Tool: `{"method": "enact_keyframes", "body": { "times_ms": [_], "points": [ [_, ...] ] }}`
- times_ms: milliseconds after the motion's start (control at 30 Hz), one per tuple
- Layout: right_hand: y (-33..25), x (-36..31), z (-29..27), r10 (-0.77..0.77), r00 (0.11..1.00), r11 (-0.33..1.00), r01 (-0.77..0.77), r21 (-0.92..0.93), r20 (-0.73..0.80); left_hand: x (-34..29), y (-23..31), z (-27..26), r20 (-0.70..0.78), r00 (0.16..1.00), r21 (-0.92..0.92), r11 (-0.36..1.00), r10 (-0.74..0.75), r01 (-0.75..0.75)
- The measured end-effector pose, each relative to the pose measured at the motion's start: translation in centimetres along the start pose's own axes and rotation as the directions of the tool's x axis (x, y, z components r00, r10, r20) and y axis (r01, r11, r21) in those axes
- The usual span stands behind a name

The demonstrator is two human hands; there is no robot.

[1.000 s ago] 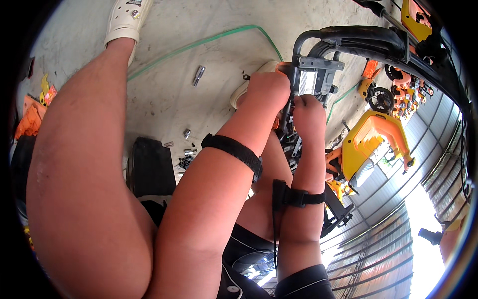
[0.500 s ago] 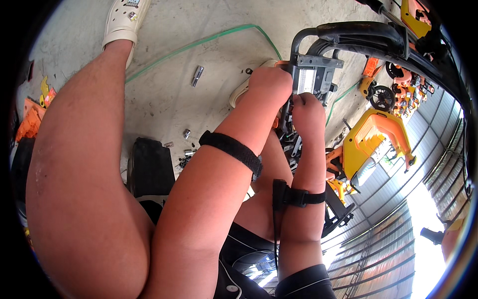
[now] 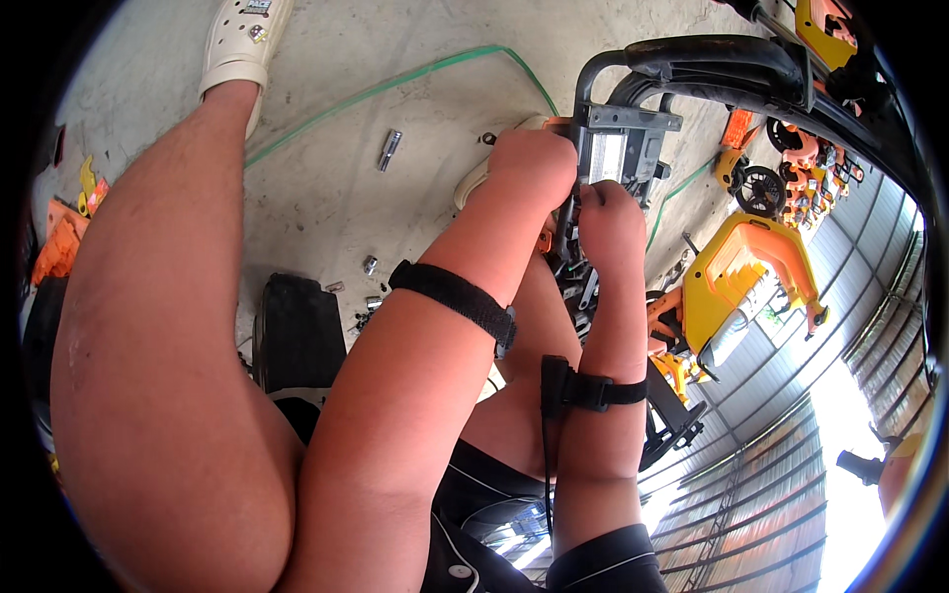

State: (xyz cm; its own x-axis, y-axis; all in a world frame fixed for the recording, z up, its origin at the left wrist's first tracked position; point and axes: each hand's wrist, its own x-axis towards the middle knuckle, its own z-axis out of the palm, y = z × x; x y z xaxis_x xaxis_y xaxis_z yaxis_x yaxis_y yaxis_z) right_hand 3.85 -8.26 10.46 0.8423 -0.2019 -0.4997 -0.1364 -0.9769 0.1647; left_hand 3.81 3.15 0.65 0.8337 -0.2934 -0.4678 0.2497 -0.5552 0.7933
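Observation:
My left hand [image 3: 534, 163] is curled against the left side of a black metal frame [image 3: 605, 117] that holds a clear-faced, lamp-like unit [image 3: 607, 155]. The back of this hand faces me, so its fingers and anything in them are hidden. Just to its right, my right hand [image 3: 609, 210] is closed in a fist at the unit's lower edge. Something small and dark shows at its thumb side, too small to name. Thick black tubes [image 3: 717, 64] run from the frame toward the upper right. Each forearm wears a black strap.
A metal socket [image 3: 390, 150] lies on the concrete floor, with smaller metal parts [image 3: 371, 265] nearer me. A green hose [image 3: 415, 74] curves across behind. A black padded block [image 3: 300, 331] stands between my legs. Yellow vehicle panels [image 3: 727, 287] and a wheel [image 3: 761, 191] are at the right.
My left hand and forearm have shifted very slightly left. My right hand stays in place at the unit's lower edge.

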Motion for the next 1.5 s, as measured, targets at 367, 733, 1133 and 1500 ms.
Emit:
{"method": "enact_keyframes", "body": {
  "times_ms": [367,733,1133,1500],
  "points": [
    [0.1,0.1,0.0,-0.016,1.000,1.000,0.016,-0.022,0.003,-0.7,0.9,-1.4,0.070,0.998,0.087,0.996,0.005,-0.011],
    [0.1,-0.2,0.1,-0.036,0.999,0.999,0.036,0.006,-0.027,-1.8,0.7,0.4,-0.019,0.999,0.097,0.995,0.039,-0.037],
    [0.3,-0.4,0.5,-0.055,0.996,0.998,0.054,-0.022,-0.074,-3.0,1.4,0.9,0.041,0.989,-0.004,0.990,-0.140,0.140],
    [0.6,-0.4,0.5,-0.064,0.994,0.998,0.066,0.017,-0.086,-1.9,-0.6,-0.4,0.247,0.961,-0.131,0.978,-0.126,0.162]
  ]
}}
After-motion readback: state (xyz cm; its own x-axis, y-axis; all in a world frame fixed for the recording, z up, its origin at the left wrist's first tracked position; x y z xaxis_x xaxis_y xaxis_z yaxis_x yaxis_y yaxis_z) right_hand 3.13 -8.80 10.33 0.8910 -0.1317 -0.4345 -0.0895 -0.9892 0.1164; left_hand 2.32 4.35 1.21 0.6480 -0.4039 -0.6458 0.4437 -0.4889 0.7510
